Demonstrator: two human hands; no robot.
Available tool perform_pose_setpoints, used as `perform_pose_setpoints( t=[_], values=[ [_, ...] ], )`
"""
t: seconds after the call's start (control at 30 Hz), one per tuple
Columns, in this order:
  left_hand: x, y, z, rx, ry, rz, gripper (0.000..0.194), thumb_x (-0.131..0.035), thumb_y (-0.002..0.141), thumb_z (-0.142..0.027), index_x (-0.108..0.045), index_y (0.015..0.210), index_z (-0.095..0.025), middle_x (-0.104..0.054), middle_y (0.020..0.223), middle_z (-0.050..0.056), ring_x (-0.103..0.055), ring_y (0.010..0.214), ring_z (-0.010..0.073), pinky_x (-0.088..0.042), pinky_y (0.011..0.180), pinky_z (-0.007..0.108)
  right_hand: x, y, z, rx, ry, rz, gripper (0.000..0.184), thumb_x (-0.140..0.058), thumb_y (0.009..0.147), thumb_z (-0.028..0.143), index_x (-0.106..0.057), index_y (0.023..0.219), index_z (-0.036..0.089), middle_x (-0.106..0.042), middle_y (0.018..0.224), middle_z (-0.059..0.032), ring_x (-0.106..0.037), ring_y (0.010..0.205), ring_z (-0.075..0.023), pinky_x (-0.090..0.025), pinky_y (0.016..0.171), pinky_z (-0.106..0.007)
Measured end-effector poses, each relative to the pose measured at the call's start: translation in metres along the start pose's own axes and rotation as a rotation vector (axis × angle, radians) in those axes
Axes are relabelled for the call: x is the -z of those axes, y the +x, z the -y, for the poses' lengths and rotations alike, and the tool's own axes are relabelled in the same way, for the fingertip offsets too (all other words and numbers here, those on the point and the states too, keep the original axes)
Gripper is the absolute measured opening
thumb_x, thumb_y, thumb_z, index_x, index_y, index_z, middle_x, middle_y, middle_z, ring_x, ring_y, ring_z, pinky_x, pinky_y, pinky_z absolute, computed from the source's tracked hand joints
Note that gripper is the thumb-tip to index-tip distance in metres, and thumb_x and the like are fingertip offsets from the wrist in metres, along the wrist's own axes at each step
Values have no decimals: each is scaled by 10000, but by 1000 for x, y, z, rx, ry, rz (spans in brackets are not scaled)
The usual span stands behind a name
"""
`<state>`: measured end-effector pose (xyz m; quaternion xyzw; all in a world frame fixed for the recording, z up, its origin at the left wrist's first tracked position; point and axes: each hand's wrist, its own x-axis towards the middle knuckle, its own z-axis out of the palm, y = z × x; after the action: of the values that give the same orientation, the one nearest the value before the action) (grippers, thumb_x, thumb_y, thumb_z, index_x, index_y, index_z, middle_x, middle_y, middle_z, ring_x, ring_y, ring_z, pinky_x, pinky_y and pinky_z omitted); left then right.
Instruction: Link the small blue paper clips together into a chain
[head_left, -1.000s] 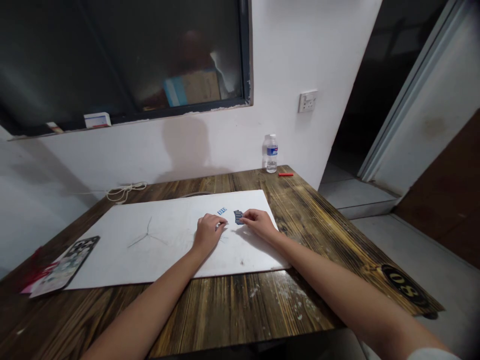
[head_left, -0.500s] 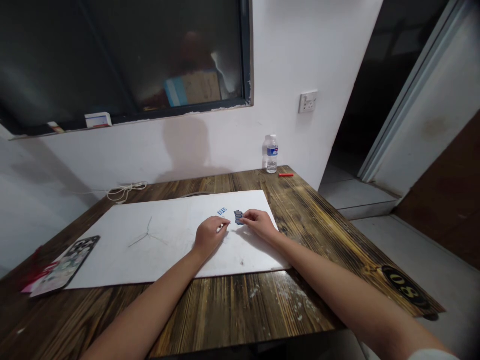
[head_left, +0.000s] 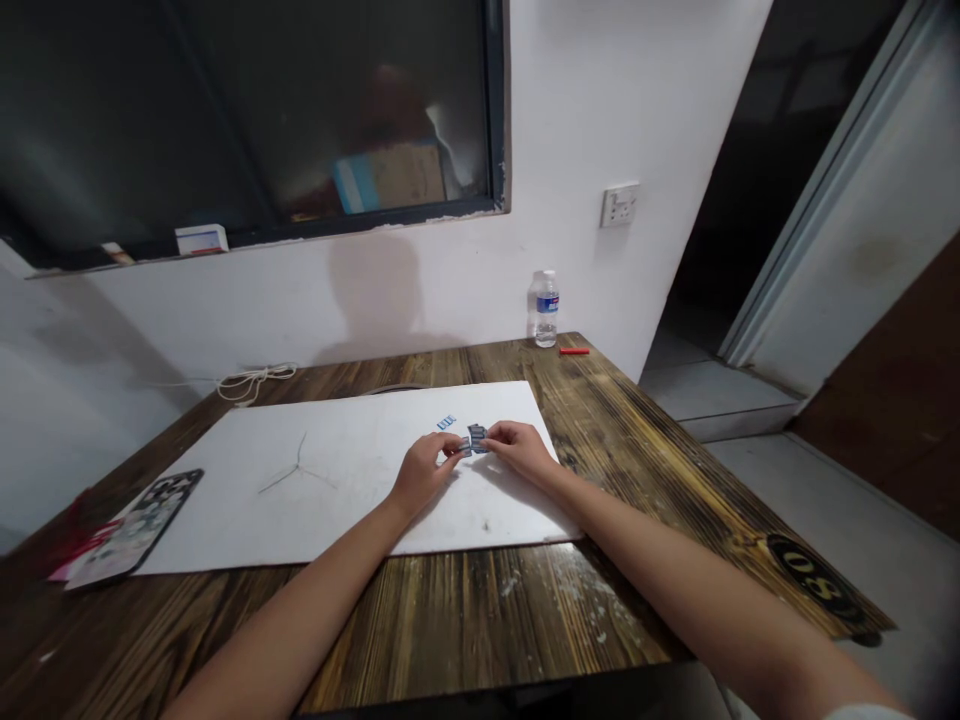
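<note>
Above the right part of a white board (head_left: 360, 500), both my hands pinch small flat pieces. My right hand (head_left: 523, 448) is closed on a little stack of dark blue-grey cards (head_left: 477, 436) with pale markings. Fingertips of my left hand (head_left: 426, 468) are shut on a similar small dark card (head_left: 465, 446), right beside that stack. Whether the two touch I cannot tell. A small blue-and-white card (head_left: 446, 422) lies on the board just beyond my left hand.
Thin lines forming a three-armed figure (head_left: 298, 467) show on the board. At left lies a patterned flat case (head_left: 139, 530). Farther back are a white cable (head_left: 255, 380), a water bottle (head_left: 547, 312) and a red pen (head_left: 574, 351) on the wooden table (head_left: 480, 620).
A dark card now shows between my left fingertips, close to the stack, where only a thin pale edge showed before. My right hand has hardly moved.
</note>
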<state>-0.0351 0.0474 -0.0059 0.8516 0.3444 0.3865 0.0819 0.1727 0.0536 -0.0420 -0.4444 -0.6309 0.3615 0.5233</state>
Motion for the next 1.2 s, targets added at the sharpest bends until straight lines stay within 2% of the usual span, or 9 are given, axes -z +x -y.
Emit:
perform_pose_setpoints(
  t=[0.13,0.33,0.6,0.83,0.97,1.1,1.2],
  values=[
    [-3,0,1,174,-92,11,283,-660,794,-242,-563,1059,-219,-653,737,-28,-627,688,138,-480,655,253,0,0,-2,19,-1,54,251,-678,719,419,-671,732,168,-603,619,14,-465,547,-104,-342,521,-222],
    [-1,3,-1,266,-168,14,298,-657,770,-230,-553,1048,-216,-652,723,-31,-633,683,135,-468,614,231,1,-1,-1,53,-44,103,244,-683,735,419,-685,750,176,-588,607,22,-449,546,-102,-326,521,-220],
    [-1,1,-5,275,-191,49,328,-661,764,-238,-549,1072,-213,-645,689,-37,-630,645,124,-457,569,208,2,-4,7,71,-56,193,269,-685,743,445,-719,776,180,-602,600,14,-438,543,-103,-310,515,-221],
    [-2,-1,-5,209,-165,117,320,-639,760,-201,-553,1067,-214,-635,711,-37,-622,659,124,-456,593,217,2,-8,19,143,-84,267,265,-681,759,440,-728,794,181,-653,668,-8,-488,577,-115,-357,555,-231],
    [-1,-1,-6,196,-162,115,314,-652,762,-215,-553,1060,-213,-630,703,-38,-616,654,126,-462,604,226,2,-8,18,147,-111,259,262,-675,762,439,-727,783,183,-665,683,-17,-492,585,-119,-362,559,-235],
    [0,0,-7,204,-145,88,330,-676,773,-311,-560,1067,-216,-653,764,-15,-627,710,144,-469,594,232,2,-5,12,114,-87,177,237,-677,752,414,-716,756,180,-647,646,-7,-477,575,-114,-350,544,-232],
    [2,2,-6,207,-36,-15,244,-623,822,-353,-590,1018,-212,-663,838,14,-625,795,170,-489,690,283,1,-3,8,46,6,82,260,-680,729,432,-692,729,173,-611,592,10,-464,537,-104,-341,515,-226]
  ],
)
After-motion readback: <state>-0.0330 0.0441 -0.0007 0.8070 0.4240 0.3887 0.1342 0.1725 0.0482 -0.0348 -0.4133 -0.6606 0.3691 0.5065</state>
